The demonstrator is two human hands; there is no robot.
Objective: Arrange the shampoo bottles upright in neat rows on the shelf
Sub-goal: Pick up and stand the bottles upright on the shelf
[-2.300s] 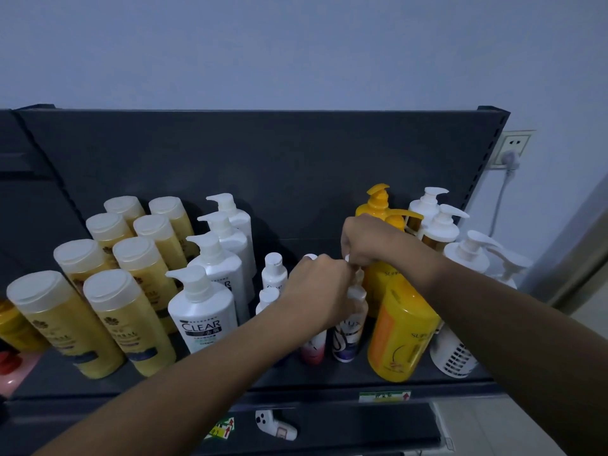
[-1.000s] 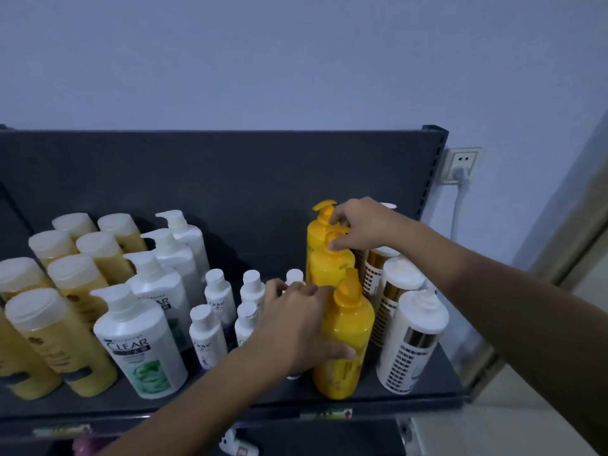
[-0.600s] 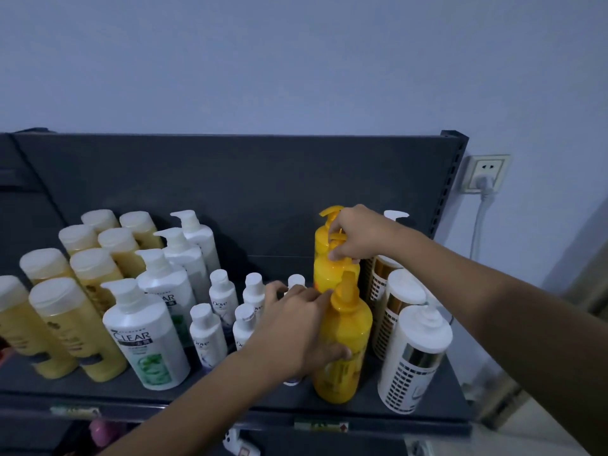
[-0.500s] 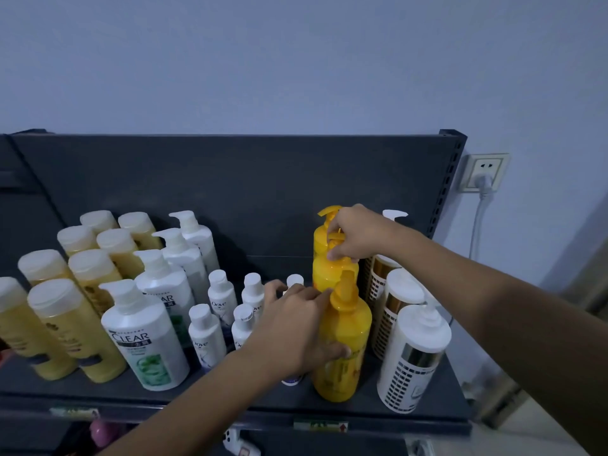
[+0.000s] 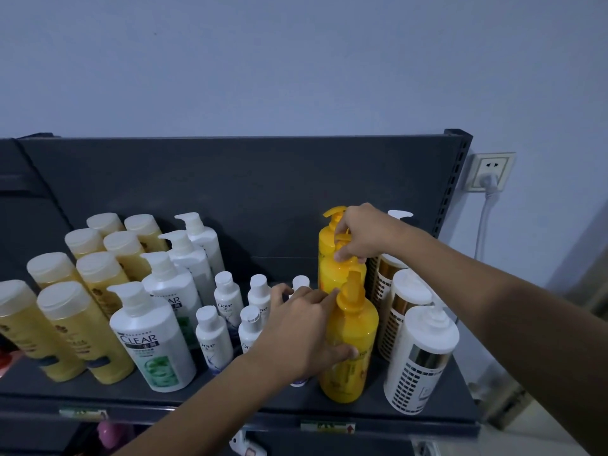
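Note:
On the dark shelf [image 5: 250,406] the bottles stand upright in rows. My left hand [image 5: 302,327] wraps the side of the front orange pump bottle [image 5: 352,353], thumb across its body. My right hand [image 5: 365,235] pinches the pump head of the middle orange pump bottle [image 5: 339,274] behind it; a third orange bottle [image 5: 329,232] stands at the back. To the left are small white Dove bottles [image 5: 210,337], white CLEAR pump bottles [image 5: 154,343] and pale yellow capped bottles [image 5: 82,327]. White and gold pump bottles [image 5: 418,360] line the right end.
The shelf's dark back panel [image 5: 230,192] rises behind the bottles. A wall socket with a white plug and cable [image 5: 490,174] sits right of the shelf post. Below the front edge are price labels [image 5: 329,426] and items on a lower shelf [image 5: 108,434].
Both hands left the small bottles in the middle and moved onto the orange pump bottles, which now stand in one line. Over the last half second the hands barely shift.

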